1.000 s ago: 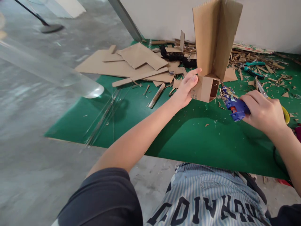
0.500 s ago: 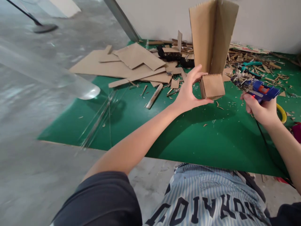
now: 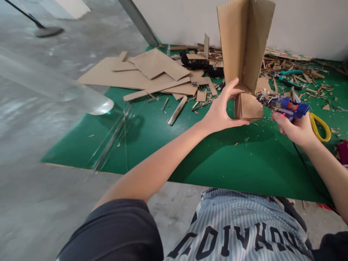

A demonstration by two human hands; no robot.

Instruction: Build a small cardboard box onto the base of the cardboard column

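Observation:
My left hand [image 3: 221, 108] is closed around the left side of a small cardboard box [image 3: 251, 106], thumb below and fingers above. Rising behind the box is a tall folded cardboard piece [image 3: 246, 43], shaped like an upright corner; whether the two are joined is hidden. My right hand [image 3: 295, 127] grips a blue glue gun [image 3: 292, 106] with an orange part and a small red light. Stringy debris clings round its nozzle, which is at the box's upper right edge; exact contact cannot be made out.
Cardboard sheets [image 3: 154, 65] and strips lie at the back left of the green tabletop [image 3: 190, 152]. Scraps [image 3: 285, 65] pile along the wall with teal-handled pliers [image 3: 292, 74]. Yellow handles [image 3: 320, 127] lie beside my right hand. Clear thin sticks [image 3: 108, 141] are on the left.
My right hand has brought the glue gun leftward to the box. The box has tilted and come slightly lower in my left hand.

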